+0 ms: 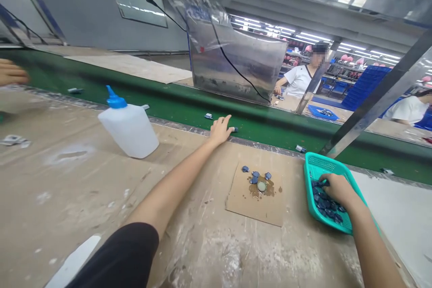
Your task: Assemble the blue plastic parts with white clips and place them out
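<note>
My left hand (220, 128) reaches far forward to the edge of the green conveyor belt (175, 103), its fingertips on a small dark blue part (234, 129). My right hand (337, 188) is inside a teal plastic basket (312, 168) filled with several small dark blue parts (329, 211), fingers curled down among them. Between my arms lies a brown cardboard square (256, 207) carrying a few blue parts (255, 174) and a small round cap (262, 186) in a glue stain.
A white squeeze bottle with a blue nozzle (128, 127) leans on the worn bench. Small parts (208, 116) ride the belt. A metal box (236, 65) stands behind it. Someone's hand (11, 73) shows at far left; people in white sit across.
</note>
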Motion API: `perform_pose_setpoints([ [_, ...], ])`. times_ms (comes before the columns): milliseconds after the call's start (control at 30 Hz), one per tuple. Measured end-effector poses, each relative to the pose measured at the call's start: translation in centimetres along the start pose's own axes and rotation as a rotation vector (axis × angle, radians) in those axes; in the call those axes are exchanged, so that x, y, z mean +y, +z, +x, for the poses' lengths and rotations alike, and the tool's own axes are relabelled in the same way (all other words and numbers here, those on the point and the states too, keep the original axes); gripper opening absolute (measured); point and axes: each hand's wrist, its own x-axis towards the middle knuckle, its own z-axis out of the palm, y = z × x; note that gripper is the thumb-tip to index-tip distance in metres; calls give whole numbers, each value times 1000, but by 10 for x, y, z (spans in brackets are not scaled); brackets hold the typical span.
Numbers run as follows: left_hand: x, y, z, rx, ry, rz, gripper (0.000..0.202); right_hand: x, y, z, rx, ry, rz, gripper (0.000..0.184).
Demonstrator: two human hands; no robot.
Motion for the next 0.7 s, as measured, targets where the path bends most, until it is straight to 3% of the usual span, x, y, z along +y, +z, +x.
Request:
perform_pose_setpoints([
  [167, -38, -6, 17, 75, -160, 41, 57, 2, -5, 0, 91, 16, 128, 24],
  [267, -55, -5, 29, 100, -274, 43, 61, -10, -17, -4, 241, 35, 486, 18],
  [333, -62, -2, 37, 29, -239, 60, 57, -27, -26, -9, 271, -5, 766, 20],
  [467, -67, 2, 53, -144, -162, 67, 39, -69, -33, -18, 169, -159, 1119, 25],
  [567, -63, 1, 58, -156, -178, 75, 35, -93, -29, -23, 23, -209, 1213, 20],
  [700, -49, 4, 56, -132, -174, 56, 36, -108, -21, -27, -180, -215, 1332, 22],
])
